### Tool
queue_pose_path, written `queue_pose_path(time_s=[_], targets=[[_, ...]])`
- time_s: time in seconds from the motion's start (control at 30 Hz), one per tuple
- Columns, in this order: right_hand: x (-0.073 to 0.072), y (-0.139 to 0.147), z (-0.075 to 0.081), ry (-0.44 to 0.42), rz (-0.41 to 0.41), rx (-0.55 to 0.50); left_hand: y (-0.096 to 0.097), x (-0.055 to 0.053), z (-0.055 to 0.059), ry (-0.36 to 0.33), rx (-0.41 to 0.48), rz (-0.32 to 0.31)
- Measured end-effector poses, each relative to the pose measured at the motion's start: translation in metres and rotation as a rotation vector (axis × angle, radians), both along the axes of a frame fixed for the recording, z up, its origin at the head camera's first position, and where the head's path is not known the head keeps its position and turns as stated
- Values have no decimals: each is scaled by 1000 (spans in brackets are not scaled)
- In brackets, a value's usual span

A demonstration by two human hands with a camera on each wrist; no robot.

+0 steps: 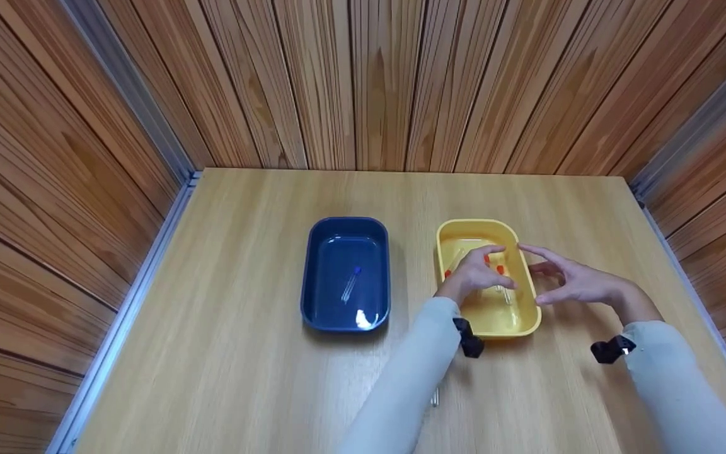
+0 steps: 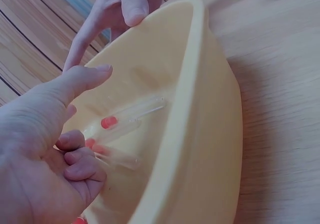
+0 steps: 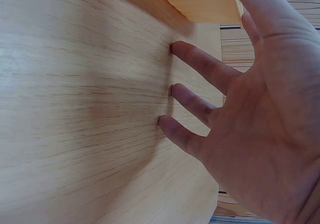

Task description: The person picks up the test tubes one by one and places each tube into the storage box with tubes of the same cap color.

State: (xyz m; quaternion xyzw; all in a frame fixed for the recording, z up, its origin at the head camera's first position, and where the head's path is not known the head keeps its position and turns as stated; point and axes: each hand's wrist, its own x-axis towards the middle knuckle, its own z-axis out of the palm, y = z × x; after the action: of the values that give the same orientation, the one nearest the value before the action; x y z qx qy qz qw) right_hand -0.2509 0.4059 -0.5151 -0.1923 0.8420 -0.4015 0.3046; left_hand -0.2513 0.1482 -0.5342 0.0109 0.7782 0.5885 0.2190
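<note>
My left hand is over the yellow tray, thumb extended and apart from the other fingers, several of which are bent in the left wrist view. Below and around it lie several clear tubes with red caps; no tube shows between its fingers. At the tray's right side, my right hand has its thumb and index fingertips right at the rim. Its other three fingers are spread loosely, close over the table beside the tray. Part of the tray floor is hidden by the left hand.
A dark blue tray stands to the left, holding a clear tube with a blue cap. On the table, a glass tube end shows beside the left sleeve. Wood-patterned walls enclose the back and sides.
</note>
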Motion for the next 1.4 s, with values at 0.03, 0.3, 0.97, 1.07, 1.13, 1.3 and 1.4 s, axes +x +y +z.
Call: queue_pose_path(time_s=[0.03,0.3,0.97,1.07,1.13,1.3,1.4], targets=[[0,0,0,0,0,0,0,0,1,5,-7,1],[-1,0,0,-7,-1,-1,-4,-1,6,23,-56,7],[-3,2,-2,3,10,7,-29,6,23,148,-116,-151],[-3,2,-1,8,13,5,-33,9,26,175,-124,-170],[-3,1,-1,11,14,5,-37,11,27,187,-130,-168],[-3,1,-1,6,20,9,-48,15,31,220,-142,-156],[-3,1,0,6,19,18,-55,17,36,231,-120,-170]])
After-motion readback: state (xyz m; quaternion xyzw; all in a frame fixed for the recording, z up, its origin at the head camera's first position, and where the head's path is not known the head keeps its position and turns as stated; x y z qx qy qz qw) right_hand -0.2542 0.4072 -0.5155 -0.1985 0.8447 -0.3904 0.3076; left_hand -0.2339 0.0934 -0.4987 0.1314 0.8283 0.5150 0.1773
